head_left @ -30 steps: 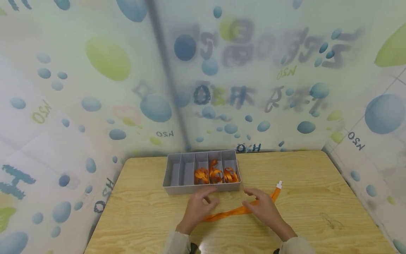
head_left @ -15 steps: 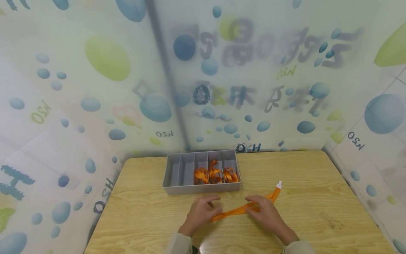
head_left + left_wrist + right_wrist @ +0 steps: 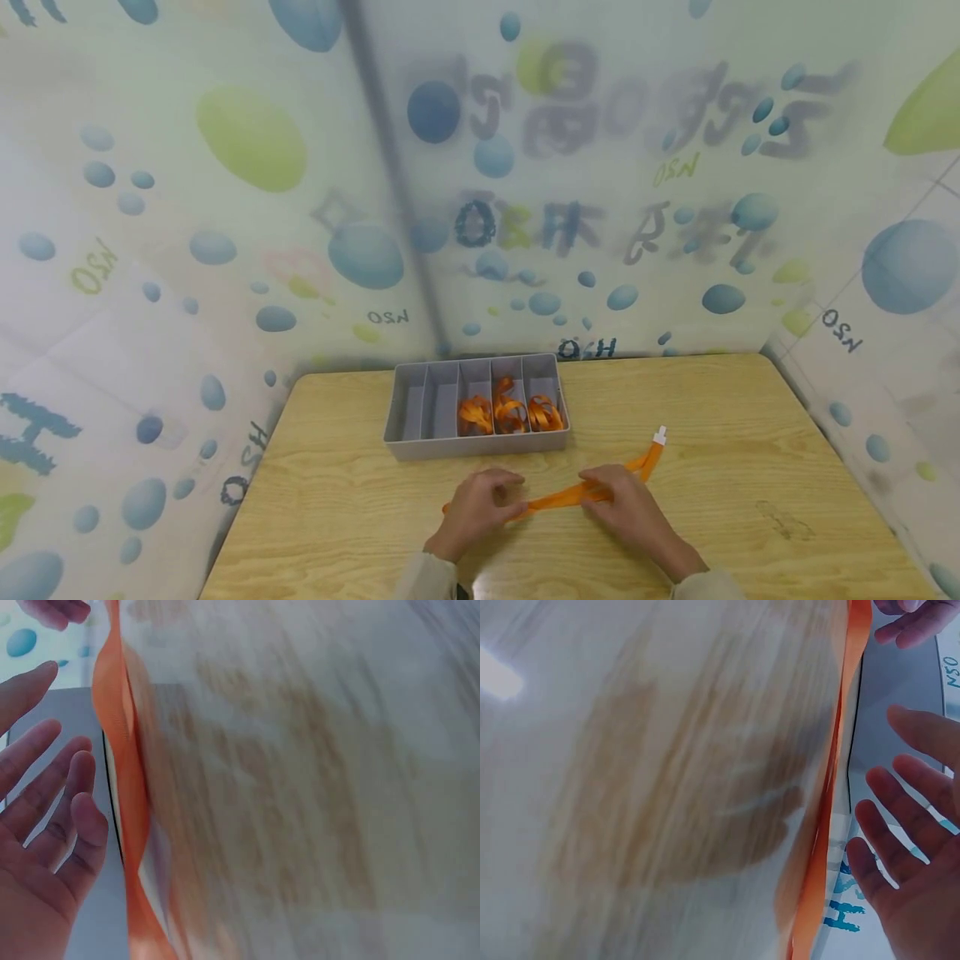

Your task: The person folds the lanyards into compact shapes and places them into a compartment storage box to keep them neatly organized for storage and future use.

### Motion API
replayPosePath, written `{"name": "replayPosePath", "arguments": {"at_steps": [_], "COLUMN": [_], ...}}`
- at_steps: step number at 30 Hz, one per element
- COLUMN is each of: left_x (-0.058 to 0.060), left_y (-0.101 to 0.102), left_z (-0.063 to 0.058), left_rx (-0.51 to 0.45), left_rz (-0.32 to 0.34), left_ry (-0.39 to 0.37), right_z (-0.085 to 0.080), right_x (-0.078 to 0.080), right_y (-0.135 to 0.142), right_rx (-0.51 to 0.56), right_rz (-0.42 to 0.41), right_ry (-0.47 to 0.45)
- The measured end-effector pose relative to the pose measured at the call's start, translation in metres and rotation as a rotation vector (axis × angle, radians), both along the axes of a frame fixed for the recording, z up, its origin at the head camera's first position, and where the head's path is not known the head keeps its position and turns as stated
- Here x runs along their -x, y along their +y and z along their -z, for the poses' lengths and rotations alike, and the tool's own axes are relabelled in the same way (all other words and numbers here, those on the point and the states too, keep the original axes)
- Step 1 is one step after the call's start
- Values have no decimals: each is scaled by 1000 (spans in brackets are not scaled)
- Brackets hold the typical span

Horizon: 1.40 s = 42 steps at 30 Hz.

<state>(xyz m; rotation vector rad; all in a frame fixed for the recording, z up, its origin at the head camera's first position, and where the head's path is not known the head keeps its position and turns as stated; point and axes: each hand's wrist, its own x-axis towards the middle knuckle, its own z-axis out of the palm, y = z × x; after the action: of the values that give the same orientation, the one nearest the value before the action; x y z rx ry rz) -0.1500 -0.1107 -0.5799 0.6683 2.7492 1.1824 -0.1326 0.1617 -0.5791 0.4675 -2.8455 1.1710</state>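
Observation:
An orange lanyard [image 3: 558,500] with a white clip [image 3: 660,435] at its right end lies stretched out on the table. My left hand [image 3: 474,508] hovers at its left part, hiding some of it; a bit of orange shows beyond the hand. Over the right part is my right hand [image 3: 628,508]. In the left wrist view the left hand's fingers [image 3: 49,787] are spread and loosely bent, apart from the strap [image 3: 124,742]. The right wrist view likewise shows relaxed right fingers [image 3: 900,810] beside the strap [image 3: 829,795], holding nothing.
Behind the hands stands a grey divided box [image 3: 472,450]. Its three right compartments hold coiled orange straps [image 3: 476,414]; the two left ones show bare bottoms. A patterned curtain-like wall [image 3: 480,325] borders the wooden table [image 3: 337,500] at the back.
Both hands have come down and nearer to the lanyard, away from the box. The lanyard's clip end and the box stay where they were.

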Motion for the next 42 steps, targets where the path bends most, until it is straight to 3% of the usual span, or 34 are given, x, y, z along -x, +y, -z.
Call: {"name": "replayPosePath", "arguments": {"at_steps": [7,23,32,42], "left_x": [0,1,2,0], "left_y": [1,2,3,4], "left_z": [4,17,17,14], "left_rx": [56,109,110,131], "left_rz": [29,41,18,35], "left_ry": [45,71,59,79], "right_z": [3,8,10,11], "right_x": [-1,4,5,4], "right_y": [-1,-9,-11,-12], "right_rx": [-78,-137,-155,-152], "right_rz": [-15,-21,-31,-32], "right_ry": [57,24,29,52]}}
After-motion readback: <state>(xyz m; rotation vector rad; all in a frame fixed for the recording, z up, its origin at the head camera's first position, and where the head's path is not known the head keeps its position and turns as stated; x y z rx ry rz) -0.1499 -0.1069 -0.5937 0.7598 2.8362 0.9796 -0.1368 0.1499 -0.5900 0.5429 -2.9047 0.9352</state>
